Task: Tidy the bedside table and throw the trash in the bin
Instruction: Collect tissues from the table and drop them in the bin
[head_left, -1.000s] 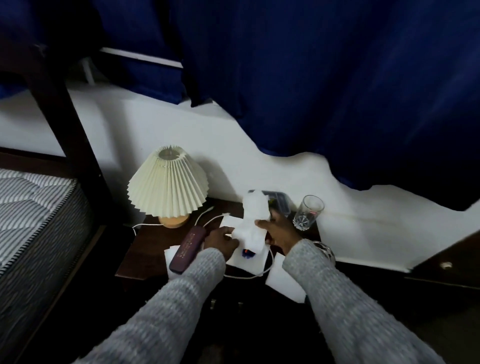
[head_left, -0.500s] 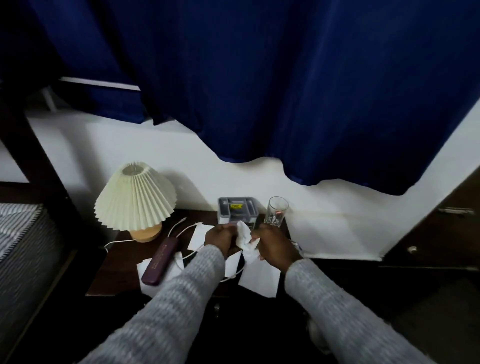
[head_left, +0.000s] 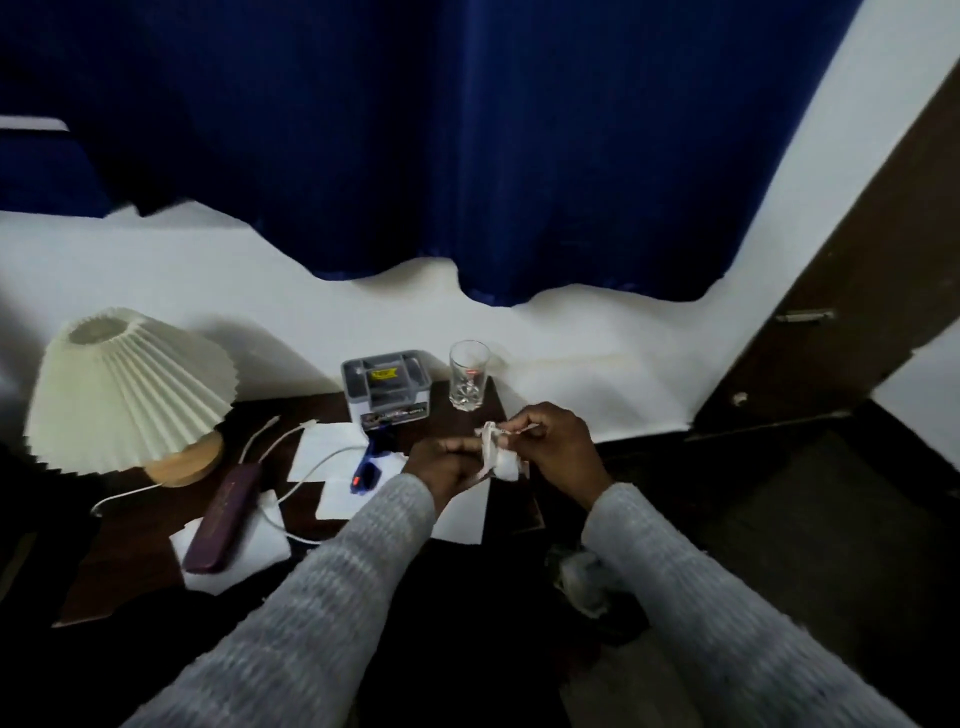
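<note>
A crumpled white tissue hangs between both hands above the right end of the dark bedside table. My left hand grips its left side. My right hand pinches its top with curled fingers. More white paper sheets lie flat on the table. A blue pen-like object rests on them.
A pleated cream lamp stands at the table's left. A maroon case and a white cable lie beside it. A grey box and a drinking glass stand at the back. A dark bin with something white in it sits on the floor to the right.
The tissue was lifted off the table and bunched smaller between both hands, which shifted right. The blue object it covered now lies exposed. The camera swung to the right.
</note>
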